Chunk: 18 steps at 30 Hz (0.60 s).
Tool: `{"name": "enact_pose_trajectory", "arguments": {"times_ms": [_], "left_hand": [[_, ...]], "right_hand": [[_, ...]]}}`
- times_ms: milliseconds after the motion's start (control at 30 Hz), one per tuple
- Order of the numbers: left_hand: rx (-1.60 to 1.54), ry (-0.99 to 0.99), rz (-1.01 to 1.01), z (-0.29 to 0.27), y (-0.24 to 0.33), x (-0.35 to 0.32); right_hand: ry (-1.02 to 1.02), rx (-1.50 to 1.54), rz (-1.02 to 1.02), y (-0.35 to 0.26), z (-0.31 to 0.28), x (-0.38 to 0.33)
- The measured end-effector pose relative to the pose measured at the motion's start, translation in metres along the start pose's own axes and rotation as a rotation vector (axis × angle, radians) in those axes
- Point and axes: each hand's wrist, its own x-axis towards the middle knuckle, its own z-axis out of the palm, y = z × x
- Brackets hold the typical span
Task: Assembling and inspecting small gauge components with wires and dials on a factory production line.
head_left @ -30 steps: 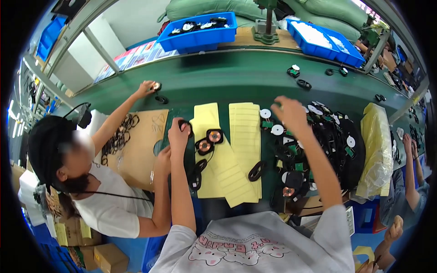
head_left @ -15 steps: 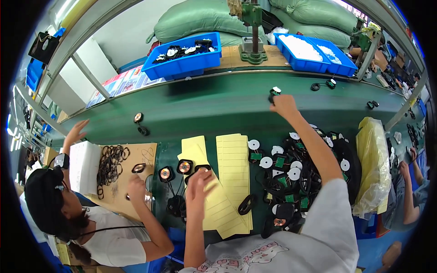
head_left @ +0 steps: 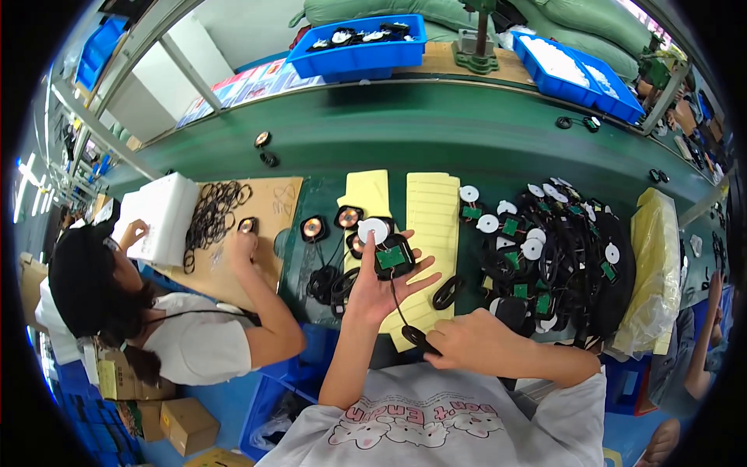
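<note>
White cotton, printed with pink cartoon figures, fills the near edge of the view, and just beyond it the person's right hand is pinched shut on the black oval end piece of a thin black cable, keeping the loose end from dangling. That cable runs up to the left hand, which lies palm up with fingers spread, cradling a black square module with a small green circuit board on top and a white round disc at its far edge; held flat like this, the board faces the eyes for a look. Under both hands lie pale yellow foam sheets spread on the green tabletop, seemingly as a soft pad for the parts. Just left of them sit several round copper-coloured coils in black frames, laid out singly. To the right a heap of black modules with green boards and white discs is piled within easy reach (cables tangled throughout), with a yellow plastic bag beside it. At the left a co-worker in a white shirt bends over a brown cardboard sheet scattered with black rubber rings. Farther back, blue plastic bins stand on a raised shelf.
</note>
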Motion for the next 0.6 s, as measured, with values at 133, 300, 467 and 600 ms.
{"name": "enact_pose_trajectory", "arguments": {"times_ms": [133,300,467,600], "left_hand": [[0.243,0.019,0.041,0.019,-0.016,-0.043],[0.479,-0.006,0.035,0.021,-0.031,-0.069],[0.442,-0.097,0.008,0.015,-0.035,-0.078],[0.212,-0.037,-0.018,0.013,-0.038,-0.087]], "right_hand": [[0.198,0.220,0.027,-0.005,-0.016,0.013],[0.485,0.134,0.170,0.002,-0.021,0.049],[0.572,0.063,0.036,0.005,-0.009,0.059],[0.609,-0.037,-0.093,0.006,0.005,0.053]]}}
